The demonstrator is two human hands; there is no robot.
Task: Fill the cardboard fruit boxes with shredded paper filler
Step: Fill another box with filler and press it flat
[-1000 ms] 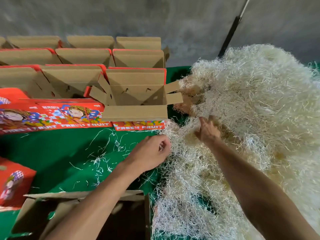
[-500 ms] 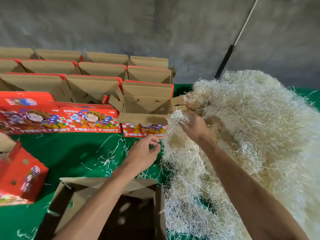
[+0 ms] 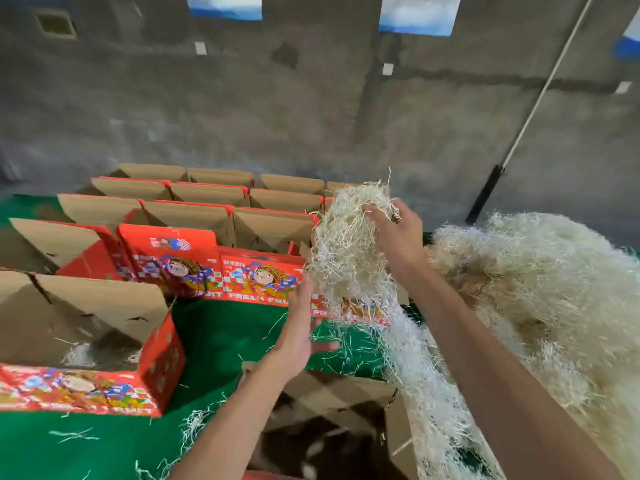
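The right hand grips a wispy clump of shredded paper, fingers curled round its top, raised at 12 o'clock from the open brown cardboard box, whose interior is dark and blurred. The left hand, fingers straight, holds nothing. A fluffy filler pile lies at 3 o'clock, partly cut off.

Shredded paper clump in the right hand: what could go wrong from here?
1. The clump trails loose strands well below the right hand; some will likely drop onto the green table cover, already littered.
2. The open box sits low, near the frame's bottom; the clump may catch its flap.
3. The left hand is open beneath but apart, so offers little support.
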